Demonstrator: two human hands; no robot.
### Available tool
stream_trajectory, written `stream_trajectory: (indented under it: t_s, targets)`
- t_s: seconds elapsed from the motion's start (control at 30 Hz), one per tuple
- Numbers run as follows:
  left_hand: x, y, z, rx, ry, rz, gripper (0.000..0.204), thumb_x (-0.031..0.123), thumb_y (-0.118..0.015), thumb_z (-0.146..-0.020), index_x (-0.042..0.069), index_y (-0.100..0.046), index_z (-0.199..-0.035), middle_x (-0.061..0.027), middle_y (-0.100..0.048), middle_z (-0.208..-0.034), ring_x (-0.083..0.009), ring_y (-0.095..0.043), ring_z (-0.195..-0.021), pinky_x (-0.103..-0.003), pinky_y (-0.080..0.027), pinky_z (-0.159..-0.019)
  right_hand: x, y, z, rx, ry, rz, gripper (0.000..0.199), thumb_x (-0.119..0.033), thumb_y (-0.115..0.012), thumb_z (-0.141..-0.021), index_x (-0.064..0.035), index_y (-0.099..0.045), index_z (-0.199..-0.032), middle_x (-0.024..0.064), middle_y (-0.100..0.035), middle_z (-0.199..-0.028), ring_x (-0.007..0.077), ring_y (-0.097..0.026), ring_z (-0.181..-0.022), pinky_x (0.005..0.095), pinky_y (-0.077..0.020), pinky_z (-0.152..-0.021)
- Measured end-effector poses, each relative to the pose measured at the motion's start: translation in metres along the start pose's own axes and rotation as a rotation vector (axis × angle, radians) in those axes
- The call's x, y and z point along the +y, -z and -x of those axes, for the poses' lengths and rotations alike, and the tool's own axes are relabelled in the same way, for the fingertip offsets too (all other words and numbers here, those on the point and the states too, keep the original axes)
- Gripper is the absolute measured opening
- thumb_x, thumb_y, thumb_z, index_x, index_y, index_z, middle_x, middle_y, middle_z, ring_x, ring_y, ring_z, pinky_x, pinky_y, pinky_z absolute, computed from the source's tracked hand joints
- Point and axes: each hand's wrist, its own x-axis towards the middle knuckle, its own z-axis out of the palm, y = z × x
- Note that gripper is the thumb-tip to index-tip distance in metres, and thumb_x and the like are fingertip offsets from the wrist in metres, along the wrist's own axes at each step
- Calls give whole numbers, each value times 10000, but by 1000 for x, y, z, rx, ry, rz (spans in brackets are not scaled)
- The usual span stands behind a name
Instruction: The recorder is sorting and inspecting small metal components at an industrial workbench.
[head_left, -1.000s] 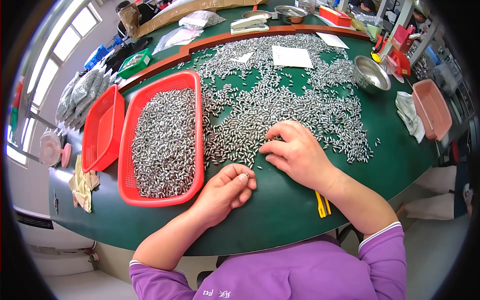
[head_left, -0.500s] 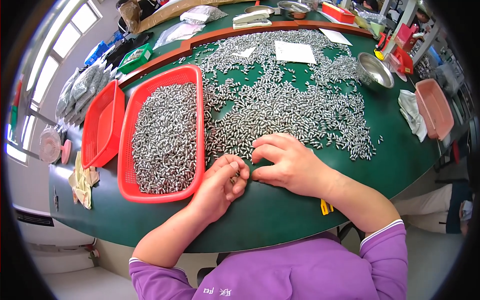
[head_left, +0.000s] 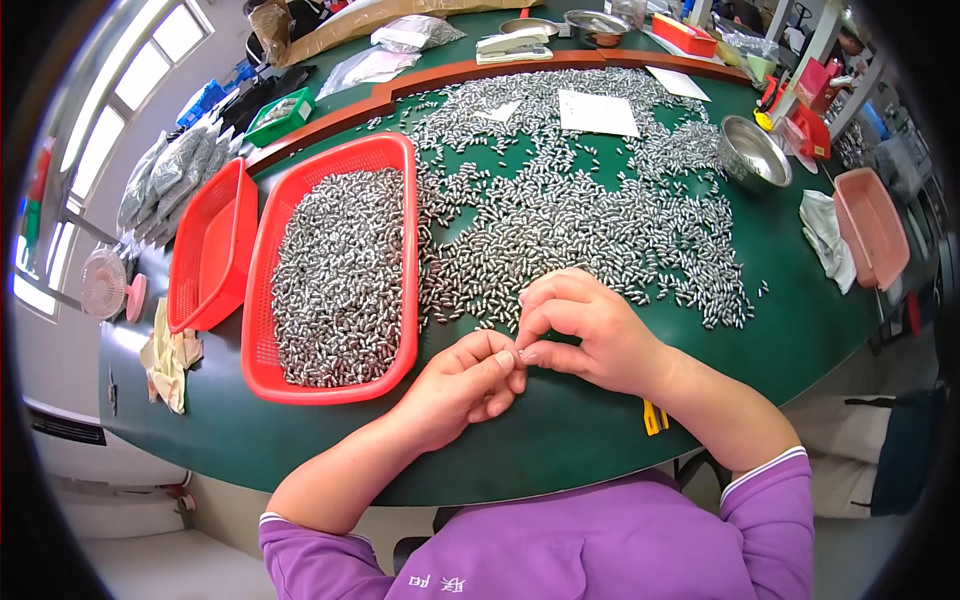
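- A small silvery metal piece [head_left: 519, 356] sits pinched where the two hands meet, just above the near edge of the green table [head_left: 560, 440]; its exact shape is too small to tell
- The left hand [head_left: 462, 385] is curled, its thumb and fingertips closed against that piece
- The right hand [head_left: 583, 330] is also curled, its fingers bent down and closed on the same piece from the other side
- A wide scatter of loose metal pieces [head_left: 580, 210] covers the table just beyond the hands
- A red basket [head_left: 405, 250] filled with the same pieces stands to the left, near the left hand
- A second, tilted red basket [head_left: 210, 250] lies further left
- A steel bowl [head_left: 752, 152] and a pink tray [head_left: 872, 225] sit at the far right
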Motion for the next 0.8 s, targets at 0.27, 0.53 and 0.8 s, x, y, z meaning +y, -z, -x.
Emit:
stream_trajectory:
  t_s: [0.27, 0.53, 0.8]
  targets:
    - [1, -1, -1, -10, 29, -34, 147, 208, -533, -1004, 76, -529, -1067, -54, -568, -874, -69, -445, -586, -172, -302, -475, -1, -1, -1, 46, 101, -17, 105, -145, -748, -782, -121, -700, -873, 23, -626, -936, 226, -594, -894, 351, -484, -799]
    - [-1, 1, -2, -32, -57, 22, 180, 237, -483, -1031, 65, -532, -1043, -53, -565, -872, -62, -396, -566, -184, -309, -485, -4, 5, -2, 141, 53, 82, 136, -110, -739, -786, -116, -701, -916, 29, -619, -911, 231, -598, -857, 352, -491, -756]
    - [-2, 0, -2, -26, -96, -27, 218, 236, -435, -1048, 52, -552, -1050, -51, -562, -862, -65, -394, -561, -196, -326, -491, -2, 5, -2, 113, 143, 163, 176, -38, -699, -755, -113, -688, -914, 44, -604, -931, 251, -601, -879, 375, -493, -765]
